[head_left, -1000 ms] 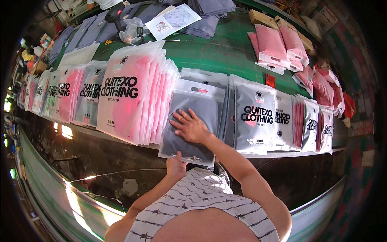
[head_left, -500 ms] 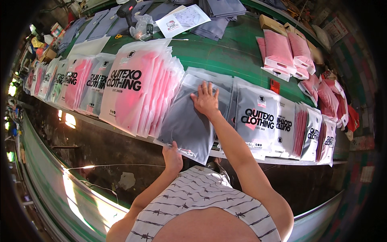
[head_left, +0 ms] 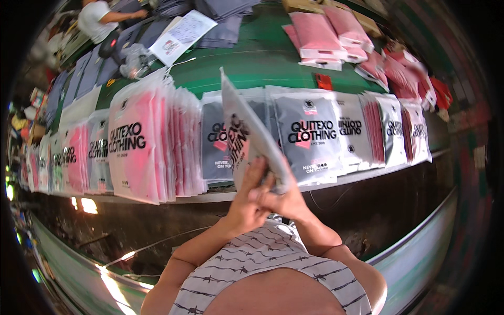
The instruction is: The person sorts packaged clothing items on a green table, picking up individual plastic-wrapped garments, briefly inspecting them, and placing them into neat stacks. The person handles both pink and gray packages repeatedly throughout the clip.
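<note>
I hold one clear plastic garment bag [head_left: 247,134] with a grey shirt inside, lifted on edge above the table's front. My left hand [head_left: 245,202] grips its lower end from the left. My right hand [head_left: 283,197] grips the same end from the right, fingers overlapping the left hand. Below the raised bag lies a stack of grey bagged shirts [head_left: 214,139]. To its left stands a thick stack of pink bagged shirts [head_left: 142,144]. To its right lie more grey bagged shirts [head_left: 310,134].
A long green table [head_left: 262,58] carries rows of bagged garments along its front edge. Folded pink garments [head_left: 320,34] and grey ones [head_left: 226,21] lie at the back, with a white printed sheet [head_left: 184,34]. Another person [head_left: 100,18] works at the far left.
The grey bag lay flat under my right hand; now both hands have lifted it off the stack and turned it on edge. My left hand rose from below the table edge.
</note>
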A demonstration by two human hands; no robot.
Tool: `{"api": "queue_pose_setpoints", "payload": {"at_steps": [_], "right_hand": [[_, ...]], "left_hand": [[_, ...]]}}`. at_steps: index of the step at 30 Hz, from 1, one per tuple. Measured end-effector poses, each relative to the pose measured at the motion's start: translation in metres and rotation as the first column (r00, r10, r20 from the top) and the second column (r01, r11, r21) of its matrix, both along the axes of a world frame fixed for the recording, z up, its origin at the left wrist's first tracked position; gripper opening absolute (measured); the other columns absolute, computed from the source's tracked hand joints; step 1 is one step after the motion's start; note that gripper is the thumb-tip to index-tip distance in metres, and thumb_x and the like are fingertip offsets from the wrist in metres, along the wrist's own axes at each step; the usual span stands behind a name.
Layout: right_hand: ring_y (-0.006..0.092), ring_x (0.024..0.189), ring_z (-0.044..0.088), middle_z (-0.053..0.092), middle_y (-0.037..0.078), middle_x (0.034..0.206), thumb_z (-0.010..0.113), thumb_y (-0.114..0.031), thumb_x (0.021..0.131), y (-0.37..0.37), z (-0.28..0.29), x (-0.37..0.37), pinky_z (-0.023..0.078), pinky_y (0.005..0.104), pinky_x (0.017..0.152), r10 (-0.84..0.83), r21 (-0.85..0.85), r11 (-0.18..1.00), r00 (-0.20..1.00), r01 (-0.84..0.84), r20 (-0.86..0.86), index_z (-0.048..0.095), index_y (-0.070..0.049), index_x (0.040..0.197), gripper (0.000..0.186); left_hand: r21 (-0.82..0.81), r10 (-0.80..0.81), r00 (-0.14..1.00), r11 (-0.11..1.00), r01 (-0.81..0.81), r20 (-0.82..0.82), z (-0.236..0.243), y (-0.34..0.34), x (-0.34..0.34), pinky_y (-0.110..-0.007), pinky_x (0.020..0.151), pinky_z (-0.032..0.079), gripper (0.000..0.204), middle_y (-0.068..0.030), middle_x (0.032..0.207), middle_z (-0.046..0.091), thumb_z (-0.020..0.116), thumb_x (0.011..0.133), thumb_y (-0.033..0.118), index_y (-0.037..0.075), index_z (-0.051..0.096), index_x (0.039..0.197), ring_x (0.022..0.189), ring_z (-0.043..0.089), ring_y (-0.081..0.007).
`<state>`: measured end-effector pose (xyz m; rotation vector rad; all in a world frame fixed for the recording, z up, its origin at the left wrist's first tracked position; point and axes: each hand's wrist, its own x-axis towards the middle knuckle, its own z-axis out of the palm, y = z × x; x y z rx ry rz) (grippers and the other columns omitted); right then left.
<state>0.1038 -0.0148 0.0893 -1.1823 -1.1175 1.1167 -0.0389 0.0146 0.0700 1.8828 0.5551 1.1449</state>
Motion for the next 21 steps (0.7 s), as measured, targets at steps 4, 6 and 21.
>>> {"api": "queue_pose_setpoints", "payload": {"at_steps": [4, 6, 21], "right_hand": [[0.0068, 0.080, 0.051, 0.062, -0.002, 0.088, 0.062, -0.012, 0.102, -0.020, -0.014, 0.038, 0.044, 0.0253, 0.069, -0.395, -0.179, 0.908, 0.916, 0.379, -0.065, 0.066, 0.002, 0.118, 0.021], [0.0064, 0.078, 0.049, 0.060, -0.002, 0.086, 0.063, -0.014, 0.102, -0.033, -0.028, 0.062, 0.042, 0.0249, 0.067, -0.370, -0.173, 0.923, 0.917, 0.344, -0.148, 0.066, 0.002, 0.116, 0.021], [0.0224, 0.104, 0.066, 0.067, 0.008, 0.113, 0.076, -0.015, 0.091, -0.150, -0.031, 0.332, 0.055, 0.0390, 0.089, -0.487, -0.119, 0.842, 0.648, 0.526, -0.586, 0.059, -0.003, 0.131, 0.046]], "left_hand": [[-0.299, -0.143, 0.977, 0.936, 0.186, 0.161, -0.005, -0.025, 0.001, -0.037, 0.068, 0.054, 0.016, -0.0245, 0.098, 0.071, 0.061, 0.091, 0.003, -0.012, 0.065, 0.086, 0.079, 0.068, -0.0266], [-0.486, 0.092, 0.845, 0.848, 0.211, 0.528, -0.020, -0.047, 0.015, -0.029, 0.050, 0.037, 0.033, -0.0116, 0.062, 0.057, 0.056, 0.097, 0.003, -0.003, 0.053, 0.064, 0.053, 0.049, -0.0150], [-0.808, 0.196, 0.830, 0.424, 0.409, 0.523, -0.025, -0.029, 0.251, -0.042, 0.112, 0.040, 0.068, -0.0051, 0.144, 0.051, 0.067, 0.090, 0.005, 0.013, 0.037, 0.151, 0.133, 0.049, -0.0245]]}}
